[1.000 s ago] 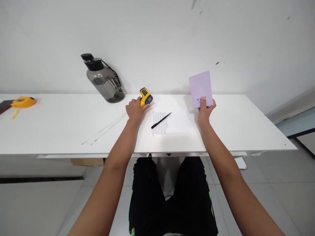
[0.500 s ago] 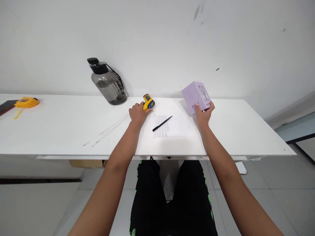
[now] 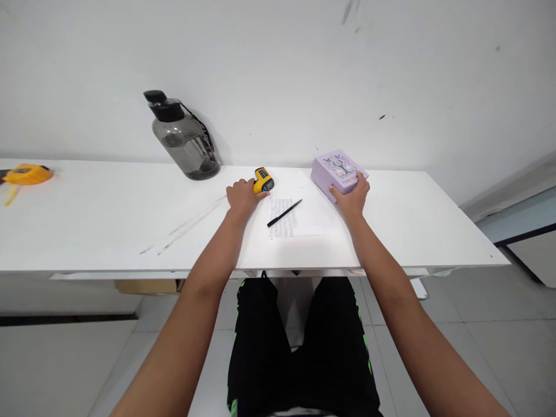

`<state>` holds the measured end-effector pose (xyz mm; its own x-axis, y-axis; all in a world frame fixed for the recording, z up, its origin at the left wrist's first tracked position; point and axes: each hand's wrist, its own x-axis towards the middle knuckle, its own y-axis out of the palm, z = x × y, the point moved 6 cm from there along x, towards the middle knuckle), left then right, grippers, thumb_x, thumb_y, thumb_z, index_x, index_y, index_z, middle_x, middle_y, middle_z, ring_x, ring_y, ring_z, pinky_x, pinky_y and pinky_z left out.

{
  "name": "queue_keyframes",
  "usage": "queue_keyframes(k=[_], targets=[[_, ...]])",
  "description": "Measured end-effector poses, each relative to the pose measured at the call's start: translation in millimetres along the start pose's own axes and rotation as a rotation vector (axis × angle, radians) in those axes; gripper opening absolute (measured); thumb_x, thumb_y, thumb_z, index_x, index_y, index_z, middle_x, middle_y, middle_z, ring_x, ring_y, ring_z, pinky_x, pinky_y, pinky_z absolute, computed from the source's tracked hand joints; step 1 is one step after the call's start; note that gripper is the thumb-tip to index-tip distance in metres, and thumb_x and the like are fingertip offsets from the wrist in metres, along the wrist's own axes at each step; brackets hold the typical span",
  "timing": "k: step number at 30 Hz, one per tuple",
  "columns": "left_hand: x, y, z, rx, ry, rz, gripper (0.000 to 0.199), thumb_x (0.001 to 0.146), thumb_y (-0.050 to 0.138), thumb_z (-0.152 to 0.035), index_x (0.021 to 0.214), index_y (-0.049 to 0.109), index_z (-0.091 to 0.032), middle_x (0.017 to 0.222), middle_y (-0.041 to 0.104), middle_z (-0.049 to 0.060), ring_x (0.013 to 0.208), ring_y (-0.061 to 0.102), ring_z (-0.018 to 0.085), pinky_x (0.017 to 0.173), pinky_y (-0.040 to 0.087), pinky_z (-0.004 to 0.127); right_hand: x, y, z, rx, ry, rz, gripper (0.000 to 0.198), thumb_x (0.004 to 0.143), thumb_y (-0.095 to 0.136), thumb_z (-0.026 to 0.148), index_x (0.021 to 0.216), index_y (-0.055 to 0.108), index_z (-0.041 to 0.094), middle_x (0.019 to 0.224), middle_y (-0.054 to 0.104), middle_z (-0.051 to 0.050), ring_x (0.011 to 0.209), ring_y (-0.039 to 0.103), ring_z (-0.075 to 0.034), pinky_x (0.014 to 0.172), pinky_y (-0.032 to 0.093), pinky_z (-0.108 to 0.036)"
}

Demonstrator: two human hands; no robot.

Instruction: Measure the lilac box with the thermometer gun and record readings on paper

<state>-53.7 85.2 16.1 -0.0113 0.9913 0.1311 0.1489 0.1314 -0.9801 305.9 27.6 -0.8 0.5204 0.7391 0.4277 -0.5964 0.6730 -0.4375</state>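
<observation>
My left hand (image 3: 243, 197) is closed against a yellow-and-black infrared thermometer (image 3: 263, 180) lying on the white table, its small screen showing beyond my fingers. The part under my hand is hidden. With thumb on one side and fingers on the other, my right hand (image 3: 353, 197) grips a lilac box (image 3: 328, 176). That box rests with its printed lid facing up, a tree-like drawing and lettering on it. Between my hands lies a sheet of handwritten paper (image 3: 313, 223), with a black pen (image 3: 284, 213) slanting across it.
A grey see-through water bottle (image 3: 186, 145) with a black cap stands against the wall at the back left. Farther left is a yellow tape measure (image 3: 28, 174). The white table (image 3: 104, 214) has dark scuffs, and its front edge runs above my legs.
My right hand has tipped the lilac box from a tilted pose down flat, so its printed face now points up. My left hand stays on the thermometer. The view has shifted slightly.
</observation>
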Motion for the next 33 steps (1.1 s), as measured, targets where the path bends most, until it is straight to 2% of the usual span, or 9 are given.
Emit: queue_keyframes(k=[7, 10, 14, 16, 19, 21, 26, 30, 33], targets=[[0, 2, -4, -0.048, -0.042, -0.010, 0.067, 0.086, 0.055, -0.069, 0.131, 0.060, -0.019, 0.127, 0.063, 0.018, 0.118, 0.054, 0.038, 0.099, 0.035, 0.048, 3, 6, -3, -0.072, 0.011, 0.032, 0.103, 0.066, 0.079, 0.050, 0.152, 0.029, 0.024, 0.149, 0.032, -0.018, 0.145, 0.033, -0.035, 0.120, 0.032, -0.052], [-6, 1, -7, -0.078, -0.051, -0.027, 0.064, 0.088, 0.055, -0.061, 0.134, 0.059, -0.017, 0.130, 0.062, 0.019, 0.123, 0.051, 0.041, 0.110, 0.026, 0.058, 2, 2, 6, -0.137, -0.019, -0.026, 0.101, 0.072, 0.074, 0.050, 0.155, 0.023, 0.020, 0.159, 0.023, -0.022, 0.152, 0.020, -0.036, 0.124, 0.024, -0.057], [-34, -13, -19, -0.180, 0.002, -0.297, 0.057, 0.091, 0.055, -0.046, 0.142, 0.055, -0.020, 0.143, 0.055, 0.018, 0.139, 0.038, 0.041, 0.121, 0.002, 0.066, -18, 3, 36, -0.364, -0.167, -0.010, 0.090, 0.082, 0.069, 0.035, 0.156, 0.026, 0.009, 0.166, 0.006, -0.031, 0.157, -0.001, -0.046, 0.120, 0.012, -0.071], [-50, -12, -31, -0.217, 0.104, -0.339, 0.048, 0.094, 0.050, -0.040, 0.138, 0.059, -0.024, 0.147, 0.054, 0.015, 0.141, 0.038, 0.038, 0.123, 0.002, 0.065, -38, 20, 60, -0.508, -0.375, 0.152, 0.067, 0.089, 0.057, 0.019, 0.154, 0.038, 0.015, 0.169, 0.015, -0.026, 0.158, 0.004, -0.043, 0.121, 0.011, -0.072], [-70, -6, -45, -0.205, 0.223, -0.328, 0.034, 0.097, 0.046, -0.037, 0.119, 0.071, -0.031, 0.142, 0.061, 0.010, 0.142, 0.040, 0.037, 0.122, 0.002, 0.067, -81, 60, 93, -0.616, -0.769, 0.606, 0.057, 0.091, 0.047, 0.007, 0.145, 0.053, 0.026, 0.164, 0.038, -0.013, 0.158, 0.021, -0.033, 0.123, 0.024, -0.060], [-82, -6, -52, -0.185, 0.315, -0.340, 0.033, 0.099, 0.044, -0.038, 0.109, 0.074, -0.029, 0.139, 0.064, 0.009, 0.141, 0.042, 0.036, 0.123, 0.001, 0.065, -99, 71, 105, -0.624, -0.876, 0.765, 0.050, 0.095, 0.043, 0.006, 0.135, 0.062, 0.029, 0.152, 0.056, -0.007, 0.152, 0.037, -0.025, 0.120, 0.035, -0.050], [-92, -10, -56, -0.195, 0.341, -0.301, 0.037, 0.097, 0.049, -0.043, 0.122, 0.070, -0.026, 0.134, 0.066, 0.011, 0.133, 0.050, 0.032, 0.121, 0.020, 0.054, -106, 53, 101, -0.558, -0.817, 0.765, 0.023, 0.099, 0.050, 0.016, 0.107, 0.069, 0.024, 0.124, 0.073, -0.008, 0.140, 0.051, -0.025, 0.123, 0.029, -0.054], [-85, -3, -58, -0.172, 0.367, -0.223, 0.057, 0.091, 0.058, -0.046, 0.143, 0.058, -0.023, 0.147, 0.057, 0.013, 0.139, 0.043, 0.034, 0.117, 0.028, 0.051, -107, 17, 83, -0.503, -0.765, 0.689, 0.027, 0.099, 0.045, 0.009, 0.109, 0.067, 0.019, 0.110, 0.074, -0.011, 0.119, 0.063, -0.022, 0.125, 0.026, -0.049], [-78, 7, -59, -0.136, 0.366, -0.160, 0.057, 0.093, 0.055, -0.049, 0.146, 0.056, -0.028, 0.153, 0.052, 0.010, 0.146, 0.036, 0.035, 0.119, 0.023, 0.055, -100, 2, 72, -0.441, -0.575, 0.578, 0.035, 0.099, 0.038, 0.009, 0.119, 0.065, 0.018, 0.109, 0.072, -0.012, 0.107, 0.066, -0.022, 0.115, 0.038, -0.047]])
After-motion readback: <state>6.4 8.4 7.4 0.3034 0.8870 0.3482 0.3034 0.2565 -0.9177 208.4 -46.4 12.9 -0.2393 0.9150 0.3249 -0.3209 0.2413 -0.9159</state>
